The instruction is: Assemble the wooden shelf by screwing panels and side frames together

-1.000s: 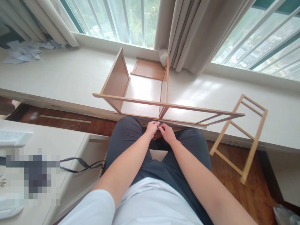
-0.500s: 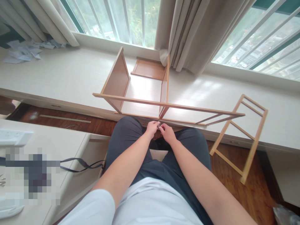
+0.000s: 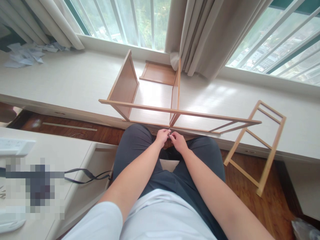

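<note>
One left hand: on the near side of the wooden frame, fingers drawn together on a small piece.
Right hand: also on the frame's near side, just beside the left hand, its fingers pinched on the same small piece.
Small piece: dark, near the frame's close edge, above the gap between the knees (too small to identify, and mostly covered by fingers).
Wooden frame: long rails running left to right on the pale bench, upright panels at its left end and middle; neither hand appears to hold it.
Loose panel: window side of the frame, between those uprights.
Ladder-like frame: by the wooden frame's right end, slanting over the bench edge.
Pinch: best, I judge, with the left hand steadying and the right making small, light adjustments.
Knees: nearer the body than the frame, parted; closing them would probably help catch a dropped piece.
</note>
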{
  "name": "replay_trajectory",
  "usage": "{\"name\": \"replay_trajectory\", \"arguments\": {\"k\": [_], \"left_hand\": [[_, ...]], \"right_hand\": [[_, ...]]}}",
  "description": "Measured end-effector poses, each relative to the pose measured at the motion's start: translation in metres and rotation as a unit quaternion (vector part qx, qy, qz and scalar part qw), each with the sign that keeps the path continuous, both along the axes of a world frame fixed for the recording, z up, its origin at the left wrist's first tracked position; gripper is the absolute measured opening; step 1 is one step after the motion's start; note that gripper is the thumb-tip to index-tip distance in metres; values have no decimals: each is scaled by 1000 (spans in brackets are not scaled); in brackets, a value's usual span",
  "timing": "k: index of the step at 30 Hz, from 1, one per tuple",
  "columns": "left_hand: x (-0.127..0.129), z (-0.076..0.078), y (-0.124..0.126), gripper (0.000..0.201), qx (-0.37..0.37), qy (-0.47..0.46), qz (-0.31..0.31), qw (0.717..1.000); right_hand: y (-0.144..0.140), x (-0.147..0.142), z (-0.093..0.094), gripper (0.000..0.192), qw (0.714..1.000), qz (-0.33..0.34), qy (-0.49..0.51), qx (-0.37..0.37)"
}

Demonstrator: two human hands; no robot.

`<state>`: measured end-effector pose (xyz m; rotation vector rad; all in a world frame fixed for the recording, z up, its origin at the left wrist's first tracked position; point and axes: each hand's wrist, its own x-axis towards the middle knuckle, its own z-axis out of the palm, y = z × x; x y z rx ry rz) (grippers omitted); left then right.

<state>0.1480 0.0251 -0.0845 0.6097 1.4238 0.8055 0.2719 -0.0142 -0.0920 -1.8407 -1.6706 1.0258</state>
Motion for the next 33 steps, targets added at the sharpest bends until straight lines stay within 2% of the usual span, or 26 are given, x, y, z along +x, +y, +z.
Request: {"name": "replay_trajectory", "arguments": {"k": [20, 33], "left_hand": [[0, -4, 0, 11, 5, 1, -4, 1000], [0, -4, 0, 11, 2, 4, -5, 1000]], "right_hand": [[1, -1, 3, 19, 1000, -7, 12, -21], [0, 0, -2, 20, 998, -12, 49, -33]]}}
